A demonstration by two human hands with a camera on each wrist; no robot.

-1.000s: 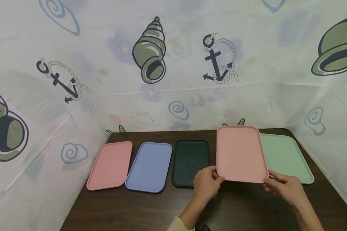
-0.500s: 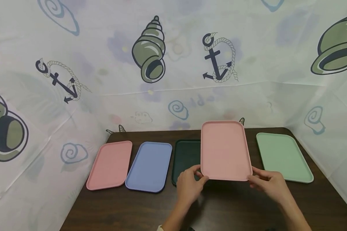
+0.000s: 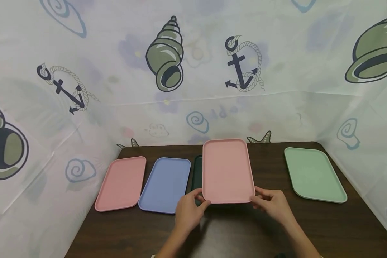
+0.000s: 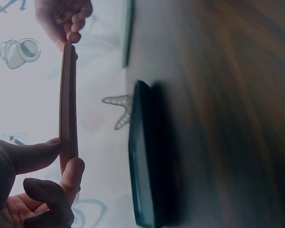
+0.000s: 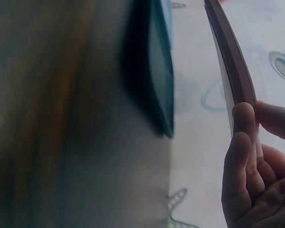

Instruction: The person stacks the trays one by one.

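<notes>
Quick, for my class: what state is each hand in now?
Left hand: holding the pale pink, rounded rectangular tray by its near left corner.
Right hand: holding the same tray by its near right corner.

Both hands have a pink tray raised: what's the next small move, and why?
Probably shift the raised tray a little toward the pink tray at far left, since their colours look alike. The left hand and right hand pinch its near corners, and the left wrist view shows it clear of the dark tray.
</notes>
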